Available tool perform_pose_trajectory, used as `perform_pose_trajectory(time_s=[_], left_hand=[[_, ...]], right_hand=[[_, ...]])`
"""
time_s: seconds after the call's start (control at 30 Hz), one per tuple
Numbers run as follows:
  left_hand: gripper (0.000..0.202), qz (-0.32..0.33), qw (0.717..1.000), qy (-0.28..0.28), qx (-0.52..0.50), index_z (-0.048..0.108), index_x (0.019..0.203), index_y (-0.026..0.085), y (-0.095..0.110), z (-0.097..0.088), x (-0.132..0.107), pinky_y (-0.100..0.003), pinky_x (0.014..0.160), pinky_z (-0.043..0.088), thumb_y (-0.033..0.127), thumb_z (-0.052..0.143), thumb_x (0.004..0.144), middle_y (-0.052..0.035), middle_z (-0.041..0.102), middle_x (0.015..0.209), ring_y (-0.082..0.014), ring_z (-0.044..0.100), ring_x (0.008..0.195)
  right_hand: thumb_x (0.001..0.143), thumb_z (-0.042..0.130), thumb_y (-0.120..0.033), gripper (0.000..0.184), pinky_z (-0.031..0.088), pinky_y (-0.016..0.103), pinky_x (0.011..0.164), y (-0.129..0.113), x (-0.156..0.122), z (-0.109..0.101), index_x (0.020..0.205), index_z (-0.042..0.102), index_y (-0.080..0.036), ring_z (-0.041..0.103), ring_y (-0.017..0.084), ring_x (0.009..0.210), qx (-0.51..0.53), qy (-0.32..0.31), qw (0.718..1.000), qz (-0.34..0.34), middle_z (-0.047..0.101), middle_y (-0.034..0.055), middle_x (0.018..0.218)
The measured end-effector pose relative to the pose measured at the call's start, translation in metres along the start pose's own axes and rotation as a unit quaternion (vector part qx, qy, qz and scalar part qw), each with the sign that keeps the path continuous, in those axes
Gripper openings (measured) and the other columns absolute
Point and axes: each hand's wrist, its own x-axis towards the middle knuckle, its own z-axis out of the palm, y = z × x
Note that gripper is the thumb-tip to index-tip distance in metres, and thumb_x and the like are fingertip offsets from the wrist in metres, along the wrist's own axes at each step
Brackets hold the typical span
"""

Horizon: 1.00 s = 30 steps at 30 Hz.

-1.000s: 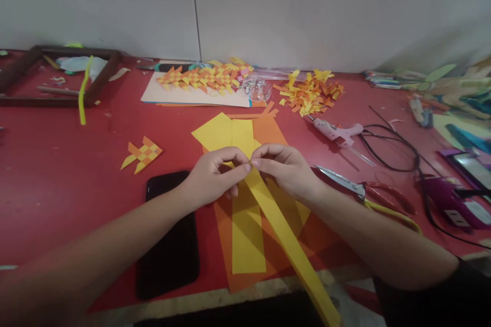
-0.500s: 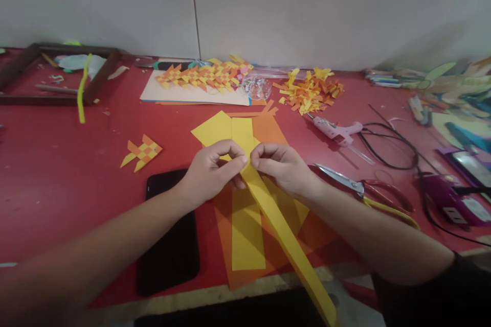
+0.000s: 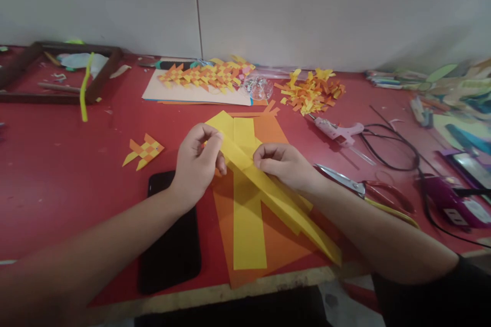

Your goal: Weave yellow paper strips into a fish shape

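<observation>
Past the far right corner of the phone (image 3: 171,250), the left hand (image 3: 196,166) pinches one end of a folded yellow strip (image 3: 264,186). The strip slants from those fingertips, right of the phone, alongside the right hand (image 3: 286,167), whose grip I cannot tell.

On the red table (image 3: 76,184), the left hand (image 3: 197,166) is pinching the far end of a long yellow strip (image 3: 268,193), which is slanting down to the right. The right hand (image 3: 286,166) is curling its fingers at the strip's edge (contact there is remaining unclear to view). Beneath, a flat yellow piece (image 3: 249,237) is lying on orange paper (image 3: 282,240). A black phone (image 3: 171,253) is resting to the left, a checkered paper fish (image 3: 146,152) is lying beyond it, and scissors (image 3: 341,179) are lying to the right.
</observation>
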Motion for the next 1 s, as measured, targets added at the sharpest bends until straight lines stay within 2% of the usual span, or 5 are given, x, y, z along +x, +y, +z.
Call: perform_pose_trajectory(time_s=[0.1,0.23,0.37,0.8,1.0], left_hand=[[0.022,-0.069,0.996,-0.026,-0.053,0.045,0.079,0.022,0.001,0.002,0.001,-0.016,0.037,0.045,0.035,0.06,0.089,0.0116,0.043,0.052,-0.0058,0.049,0.035],[0.038,-0.191,0.97,-0.149,-0.015,0.049,0.072,0.019,0.003,0.005,-0.001,-0.019,0.038,0.048,0.048,0.073,0.077,0.0061,0.055,0.054,-0.0097,0.058,0.038],[0.029,-0.188,0.953,-0.22,0.091,0.061,0.077,0.015,0.004,0.006,-0.003,-0.017,0.04,0.047,0.039,0.078,0.073,0.0007,0.063,0.056,-0.0127,0.064,0.044],[0.023,-0.145,0.973,-0.178,0.04,0.063,0.076,0.015,0.005,0.007,-0.005,-0.018,0.041,0.047,0.033,0.076,0.074,0.002,0.064,0.062,-0.0086,0.059,0.041],[0.021,-0.111,0.985,-0.133,0.013,0.064,0.076,0.016,0.002,0.005,-0.003,-0.017,0.041,0.045,0.034,0.075,0.076,0.0046,0.058,0.05,-0.0083,0.055,0.039]], right_hand=[[0.067,0.062,-0.024,0.007,0.018,0.022,0.04,0.001,0.0,-0.005,0.067,0.059,-0.017,0.03,0.005,0.04,0.003,0.019,1.0,0.001,0.045,-0.0074,0.05],[0.071,0.065,-0.028,0.011,0.02,0.022,0.041,0.005,0.0,-0.005,0.072,0.06,-0.018,0.032,0.005,0.042,0.043,0.047,0.998,-0.028,0.045,-0.0068,0.053],[0.073,0.066,-0.029,0.013,0.026,0.023,0.046,0.007,-0.001,0.0,0.071,0.06,-0.017,0.036,0.007,0.048,0.036,0.045,0.996,-0.064,0.049,-0.0046,0.057],[0.072,0.064,-0.028,0.012,0.021,0.022,0.042,-0.001,-0.003,0.006,0.07,0.058,-0.017,0.032,0.005,0.043,0.035,0.049,0.996,-0.066,0.045,-0.0068,0.053],[0.07,0.062,-0.025,0.008,0.017,0.022,0.039,-0.003,-0.004,0.006,0.069,0.058,-0.018,0.029,0.005,0.041,0.027,0.042,0.997,-0.065,0.042,-0.0082,0.05]])
